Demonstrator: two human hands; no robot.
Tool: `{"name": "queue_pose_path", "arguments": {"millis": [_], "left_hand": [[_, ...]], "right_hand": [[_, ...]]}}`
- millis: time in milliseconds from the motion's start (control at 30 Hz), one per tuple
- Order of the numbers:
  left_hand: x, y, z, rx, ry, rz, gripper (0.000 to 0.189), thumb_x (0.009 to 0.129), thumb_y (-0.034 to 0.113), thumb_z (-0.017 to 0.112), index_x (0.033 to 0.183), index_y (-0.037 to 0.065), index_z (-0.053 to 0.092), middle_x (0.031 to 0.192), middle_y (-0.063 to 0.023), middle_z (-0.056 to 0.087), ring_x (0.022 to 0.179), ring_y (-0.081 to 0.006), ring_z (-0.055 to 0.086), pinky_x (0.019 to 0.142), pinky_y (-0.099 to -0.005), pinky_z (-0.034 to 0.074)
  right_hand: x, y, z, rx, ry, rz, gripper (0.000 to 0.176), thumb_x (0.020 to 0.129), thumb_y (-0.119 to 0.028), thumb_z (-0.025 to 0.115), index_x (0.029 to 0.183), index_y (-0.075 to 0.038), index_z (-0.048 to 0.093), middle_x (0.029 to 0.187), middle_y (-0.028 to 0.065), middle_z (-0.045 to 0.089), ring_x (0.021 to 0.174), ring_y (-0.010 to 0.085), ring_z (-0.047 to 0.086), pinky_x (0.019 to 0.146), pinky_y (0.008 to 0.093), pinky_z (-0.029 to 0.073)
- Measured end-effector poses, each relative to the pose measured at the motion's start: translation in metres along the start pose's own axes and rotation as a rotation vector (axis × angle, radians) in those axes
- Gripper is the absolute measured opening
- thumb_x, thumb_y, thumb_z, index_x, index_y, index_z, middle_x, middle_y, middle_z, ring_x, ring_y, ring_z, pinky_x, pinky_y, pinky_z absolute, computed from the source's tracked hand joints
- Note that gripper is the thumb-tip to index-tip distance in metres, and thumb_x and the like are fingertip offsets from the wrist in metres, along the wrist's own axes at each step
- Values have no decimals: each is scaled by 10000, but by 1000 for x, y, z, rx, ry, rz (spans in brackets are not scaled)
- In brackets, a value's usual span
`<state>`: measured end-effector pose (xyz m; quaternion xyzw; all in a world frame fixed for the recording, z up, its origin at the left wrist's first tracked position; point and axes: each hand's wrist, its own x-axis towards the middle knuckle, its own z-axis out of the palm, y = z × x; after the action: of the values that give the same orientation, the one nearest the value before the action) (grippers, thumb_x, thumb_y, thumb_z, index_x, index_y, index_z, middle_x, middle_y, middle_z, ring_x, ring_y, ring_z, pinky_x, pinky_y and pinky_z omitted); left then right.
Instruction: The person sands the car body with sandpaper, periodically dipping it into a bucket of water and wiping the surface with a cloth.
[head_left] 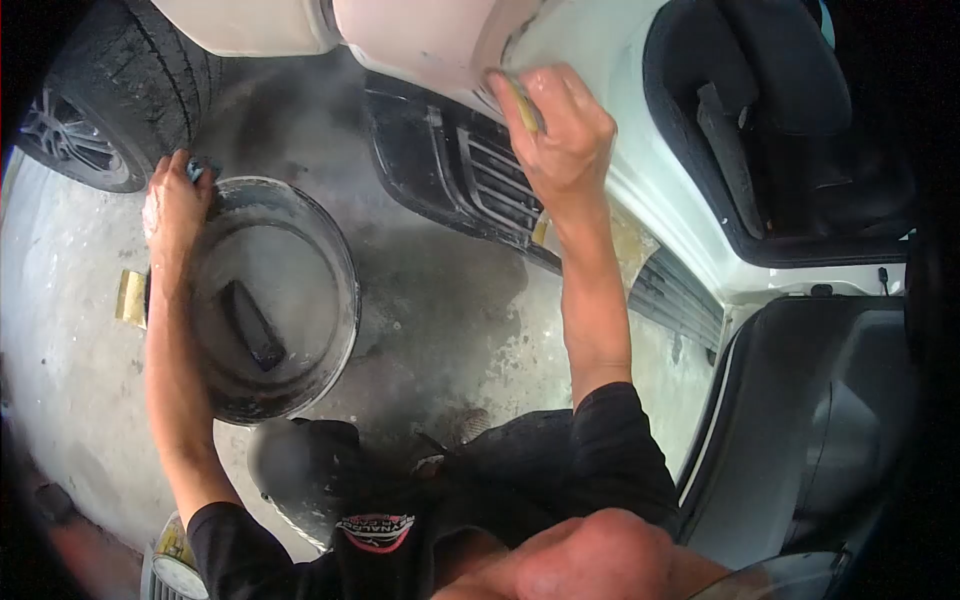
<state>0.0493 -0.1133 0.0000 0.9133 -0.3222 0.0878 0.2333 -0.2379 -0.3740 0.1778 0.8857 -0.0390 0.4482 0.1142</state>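
My right hand point(565, 125) is raised to the car's body panel point(420, 40), fingers closed round a yellow-edged piece of sandpaper point(522, 103). The sandpaper is at the panel's lower edge, by a dull, pinkish patch. My left hand point(178, 195) is beside the far left rim of a black bucket point(350, 290), near the tyre. Its fingers are closed on a small bluish-grey crumpled cloth point(200, 172), partly hidden. Inside the bucket is cloudy grey water with a dark oblong block point(250, 325) in it.
A wheel point(90, 120) stands at the upper left. The black slatted side step point(480, 175) runs below the panel. An open car door point(810, 400) is on the right. A yellow sandpaper piece point(130, 297) lies left of the bucket, and a tin point(178, 570) stands at the lower left.
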Motion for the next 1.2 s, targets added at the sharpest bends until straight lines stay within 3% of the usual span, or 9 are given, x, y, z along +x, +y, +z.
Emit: {"name": "queue_pose_path", "arguments": {"millis": [133,367,833,933,1067,1200], "left_hand": [[1,-4,8,19,42,3,349,893,221,709,1193,49,660,1085,-226,668,1055,-430,653,865,-518,539],[0,-1,3,17,64,4,310,902,219,698,1153,40,662,1078,-226,671,1024,-441,657,849,-518,536],[0,-2,8,53,77,58,355,902,203,709,1192,6,653,1097,-252,665,1027,-457,648,876,-499,528],[1,-7,14,84,116,38,293,888,222,716,1120,51,667,1041,-215,674,1017,-428,658,852,-508,542],[-2,-4,14,49,115,54,287,887,230,717,1102,45,672,1036,-212,674,1010,-429,656,850,-515,538],[2,-3,8,40,130,26,284,891,231,714,1095,38,673,1034,-215,673,1003,-437,653,842,-516,533]], "right_hand": [[1,-7,-7,42,-36,92,237,792,-69,848,800,-43,613,729,88,605,581,279,572,533,352,456],[-3,-4,-11,3,-58,110,218,801,-136,837,810,-86,625,762,61,624,564,229,620,494,356,478],[-10,3,-6,-49,-9,42,235,774,-142,847,830,-94,623,782,26,624,593,228,646,491,353,481],[-14,5,-7,-8,-14,76,237,781,-162,840,833,-101,617,784,29,612,596,238,644,492,359,488],[6,-4,-2,14,7,20,219,778,-124,844,837,-81,638,780,44,628,616,229,662,519,359,525],[-12,1,-5,25,22,99,230,762,-107,850,862,-99,642,765,24,615,610,241,654,514,367,514]]}}
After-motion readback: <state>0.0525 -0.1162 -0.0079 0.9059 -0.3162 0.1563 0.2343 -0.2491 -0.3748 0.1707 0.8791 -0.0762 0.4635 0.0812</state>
